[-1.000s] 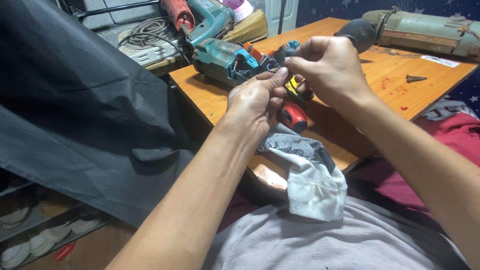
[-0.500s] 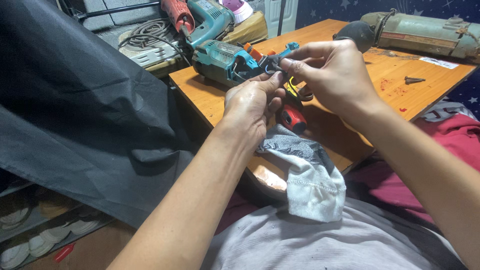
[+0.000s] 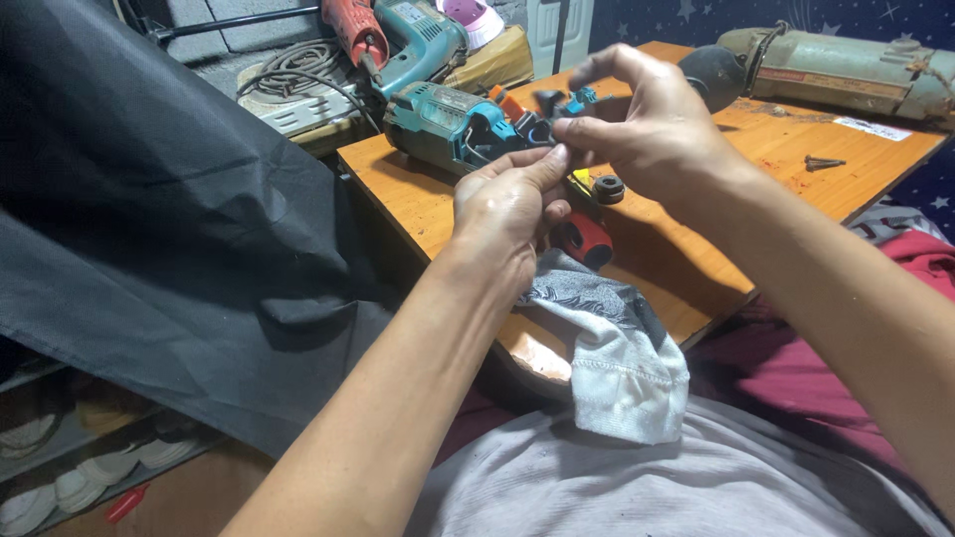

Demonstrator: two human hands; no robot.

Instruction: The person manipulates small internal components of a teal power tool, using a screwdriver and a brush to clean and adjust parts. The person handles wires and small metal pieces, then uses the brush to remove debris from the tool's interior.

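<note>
Both hands meet above the orange table (image 3: 438, 204). Left hand (image 3: 507, 204), fingers curled, thumb and forefinger pressed together on something too small to identify. Right hand (image 3: 652, 129) pinches at the same spot, other fingers spread. Teal drill (image 3: 448, 124) lies on the table just behind them. Grey rag (image 3: 617, 353) drapes over the table edge below.

Both hands (image 3: 587, 164) over teal drill (image 3: 448, 124)

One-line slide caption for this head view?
Left hand and right hand meet fingertips over a teal power drill on an orange table.
</note>
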